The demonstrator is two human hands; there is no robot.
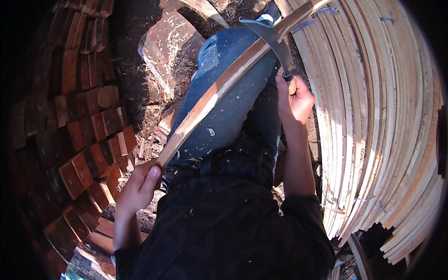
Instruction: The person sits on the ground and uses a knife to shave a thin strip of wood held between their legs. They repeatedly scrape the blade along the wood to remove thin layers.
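1. Setting: outdoor work spot on dark earth littered with pale wood shavings (179, 70); hard sunlight, deep shadow at the rim of the view.
2. Nearest, 6 o'clock: your dark shirt fills the lower centre, with your blue-jeaned leg (224, 93) running up toward 12 o'clock, flecked with chips.
3. Your left hand (139, 186), 8 o'clock: fingers wrapped shut around the lower end of the long wooden strip (219, 86), thumb laid along its edge.
4. The wooden strip runs diagonally from that grip up to 1 o'clock, lying across your thigh. Pale cut face up, darker bark-coloured edge on the underside.
5. Your right hand (294, 100), 2 o'clock: fist clenched tight on the pale handle of a curved-blade knife (275, 39). The blade rises from the fist and meets the strip near its upper end; whether the edge is biting in, I cannot tell.
6. 9 o'clock, left of you: a stack of reddish-brown wood blocks (79, 130), laid in rows, partly in shadow.
7. 3 o'clock, right of you: a large pile of pale finished strips (382, 126), bundled, with blue ties on some bundles.
8. Farthest, 11–12 o'clock: a chopping block (161, 39) with a scarred face, standing beyond your knee among the shavings.
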